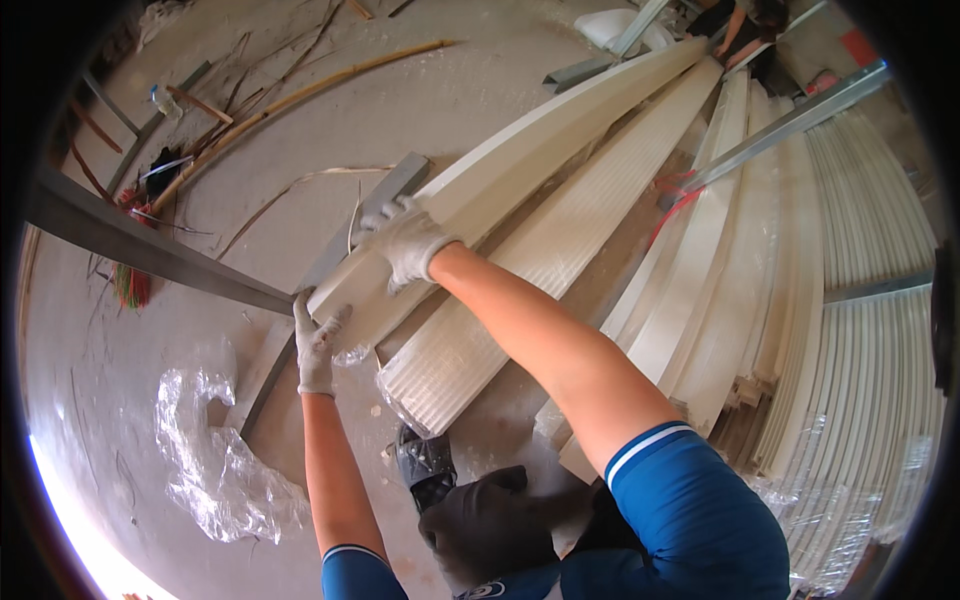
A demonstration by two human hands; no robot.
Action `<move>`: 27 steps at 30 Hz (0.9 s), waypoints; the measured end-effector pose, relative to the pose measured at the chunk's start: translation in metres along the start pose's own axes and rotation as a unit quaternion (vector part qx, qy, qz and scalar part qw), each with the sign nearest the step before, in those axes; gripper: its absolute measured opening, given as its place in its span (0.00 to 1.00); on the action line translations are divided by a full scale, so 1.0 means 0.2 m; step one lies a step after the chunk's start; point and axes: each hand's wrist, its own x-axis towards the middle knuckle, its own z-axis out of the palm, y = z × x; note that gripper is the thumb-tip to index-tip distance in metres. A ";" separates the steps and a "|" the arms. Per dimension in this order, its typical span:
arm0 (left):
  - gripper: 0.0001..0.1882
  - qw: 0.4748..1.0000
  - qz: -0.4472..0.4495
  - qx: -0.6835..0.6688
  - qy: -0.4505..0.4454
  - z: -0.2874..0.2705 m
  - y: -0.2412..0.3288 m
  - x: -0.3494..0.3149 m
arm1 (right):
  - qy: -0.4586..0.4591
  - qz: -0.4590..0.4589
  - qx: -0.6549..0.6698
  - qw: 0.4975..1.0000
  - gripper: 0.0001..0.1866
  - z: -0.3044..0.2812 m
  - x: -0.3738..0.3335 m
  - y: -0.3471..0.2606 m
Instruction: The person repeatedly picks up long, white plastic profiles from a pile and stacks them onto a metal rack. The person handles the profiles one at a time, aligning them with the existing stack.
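Note:
A long cream panel (560, 125) runs from near my hands to the far right. My left hand (318, 350), in a pale work glove, grips the corner of its near end, thumb and fingers on either side. Farther along the same panel, my gloved right hand (408, 243) lies across it with fingers curled over the edge. Under the near end is a grey metal bar (400, 178). Beside the held panel, a ribbed cream panel bundle (450, 370) in clear film lies close to my shoe (425, 460).
More cream panels (735, 300) and a ribbed stack (870, 380) fill the right side. A metal stud (790, 125) crosses above them. Another person (745, 30) bends at the panels' far end. Crumpled plastic film (215, 470), a bamboo pole (300, 85) and a grey beam (150, 235) are leftward.

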 end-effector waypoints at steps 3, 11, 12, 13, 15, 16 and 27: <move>0.37 0.999 0.031 -0.033 -0.004 -0.01 -0.05 0.03 | 0.206 0.084 0.062 0.973 0.42 0.10 -0.14 -0.01; 0.32 0.968 0.060 -0.016 0.241 -0.03 -0.19 -0.07 | 0.456 0.516 0.599 0.409 0.31 0.44 -0.71 -0.11; 0.28 0.956 0.001 -0.046 0.291 -0.01 -0.23 -0.16 | 0.454 0.553 0.592 0.371 0.30 0.47 -0.75 -0.16; 0.23 0.938 -0.040 -0.072 0.337 0.00 -0.27 -0.25 | 0.444 0.600 0.584 0.319 0.30 0.50 -0.78 -0.22; 0.13 0.934 -0.047 -0.065 0.349 0.06 -0.37 -0.42 | 0.407 0.585 0.604 0.358 0.29 0.51 -0.82 -0.31; 0.12 0.949 -0.037 0.015 0.312 0.11 -0.41 -0.52 | 0.390 0.574 0.609 0.385 0.28 0.51 -0.82 -0.34; 0.25 0.869 -0.109 0.479 -0.057 0.19 0.24 -0.73 | 0.203 0.514 0.797 0.242 0.24 0.34 -1.16 -0.65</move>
